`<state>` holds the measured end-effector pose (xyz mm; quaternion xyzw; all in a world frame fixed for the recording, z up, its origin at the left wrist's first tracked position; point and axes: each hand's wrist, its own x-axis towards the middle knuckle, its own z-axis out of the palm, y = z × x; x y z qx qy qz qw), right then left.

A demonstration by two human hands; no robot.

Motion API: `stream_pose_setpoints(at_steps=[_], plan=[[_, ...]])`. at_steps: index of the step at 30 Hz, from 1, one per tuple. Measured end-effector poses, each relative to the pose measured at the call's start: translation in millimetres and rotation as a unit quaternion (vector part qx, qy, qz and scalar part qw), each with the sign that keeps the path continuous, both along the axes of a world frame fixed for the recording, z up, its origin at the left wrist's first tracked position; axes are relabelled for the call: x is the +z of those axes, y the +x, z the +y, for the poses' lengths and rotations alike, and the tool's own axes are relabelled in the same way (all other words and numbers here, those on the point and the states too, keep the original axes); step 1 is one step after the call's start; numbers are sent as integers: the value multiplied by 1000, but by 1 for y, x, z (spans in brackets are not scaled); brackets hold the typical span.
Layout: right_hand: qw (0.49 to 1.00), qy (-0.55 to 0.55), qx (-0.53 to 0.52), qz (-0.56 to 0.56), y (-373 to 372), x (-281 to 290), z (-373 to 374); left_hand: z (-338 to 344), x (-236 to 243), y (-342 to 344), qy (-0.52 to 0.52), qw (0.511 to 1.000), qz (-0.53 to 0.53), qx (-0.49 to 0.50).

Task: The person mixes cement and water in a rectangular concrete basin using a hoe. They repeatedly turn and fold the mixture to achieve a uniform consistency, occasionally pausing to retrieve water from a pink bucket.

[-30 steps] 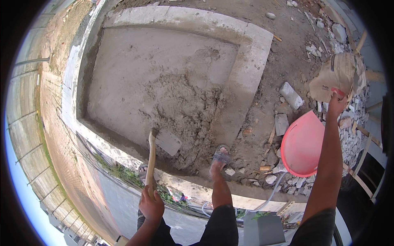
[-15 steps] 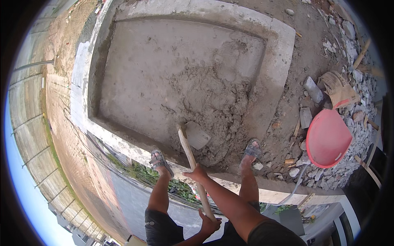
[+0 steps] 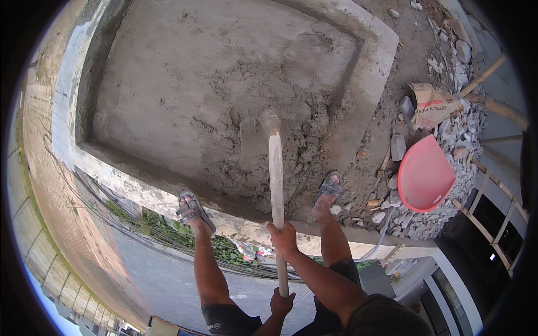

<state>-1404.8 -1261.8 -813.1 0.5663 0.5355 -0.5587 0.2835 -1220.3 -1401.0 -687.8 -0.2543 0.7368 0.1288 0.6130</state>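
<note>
Both hands grip the long pale wooden handle (image 3: pixel 276 185) of a hoe. My right hand (image 3: pixel 283 239) is closed around its middle, and my left hand (image 3: pixel 281 302) around its lower part. The hoe's metal blade (image 3: pixel 251 135) rests in lumpy wet grey mortar (image 3: pixel 302 143) inside a raised concrete frame (image 3: pixel 375 61). My left sandaled foot (image 3: pixel 193 210) stands on the near edge and my right foot (image 3: pixel 328 190) on mud at the right.
Broken rubble (image 3: pixel 468 123) runs along the right, with a torn paper sack (image 3: pixel 431 109), a red plastic tub (image 3: pixel 426 173) and wooden poles (image 3: pixel 482 75). Cables and plants (image 3: pixel 134 221) lie beyond the near edge, where a lower grey surface shows.
My right hand has left the paper sack, which now lies lower on the rubble, and has taken hold of the handle. The hoe's head has moved up and right through the mortar.
</note>
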Motion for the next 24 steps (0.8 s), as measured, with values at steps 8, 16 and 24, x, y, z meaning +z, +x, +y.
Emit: stream_pose_setpoints(at_steps=[8, 16, 24], plan=[[972, 64, -223, 47, -151, 25, 279, 180, -27, -201, 366, 928, 17, 71], [980, 157, -119, 39, -152, -59, 439, 295, -35, -262, 376, 926, 13, -15], [982, 146, -121, -20, -82, -41, 350, 230, 12, -213, 346, 938, 8, 3]])
